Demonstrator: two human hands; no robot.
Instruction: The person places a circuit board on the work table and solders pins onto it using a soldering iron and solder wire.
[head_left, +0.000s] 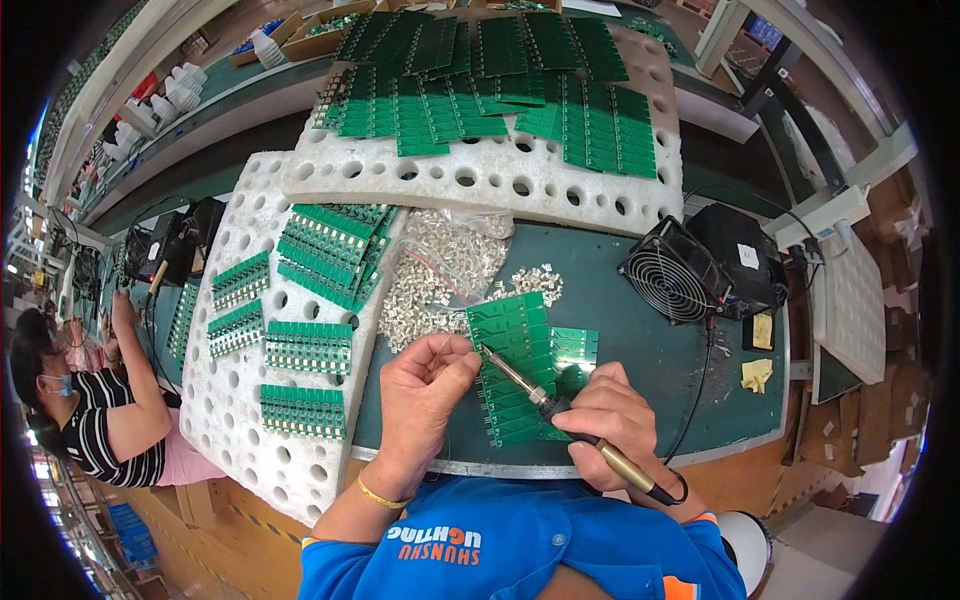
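Observation:
In my right hand (612,425) is a soldering iron (615,462) with a gold-coloured handle. Its metal barrel slants up and left, and the tip meets the left edge of a green circuit board panel (515,360). My left hand (430,385) is closed in a pinch beside that tip; what the fingers hold is too fine to make out. Part of a second green panel (574,350) shows behind the first, to its right. Small white connectors (425,300) lie in a heap beyond my left hand, partly in a clear plastic bag (470,255).
White foam boards with holes (300,465) carry populated panels (307,347) on the left and stacked green panels (430,110) at the back. A black fan (670,275) stands right, near a dark box (735,255) and yellow sponges (757,375). Another person (110,410) works at left.

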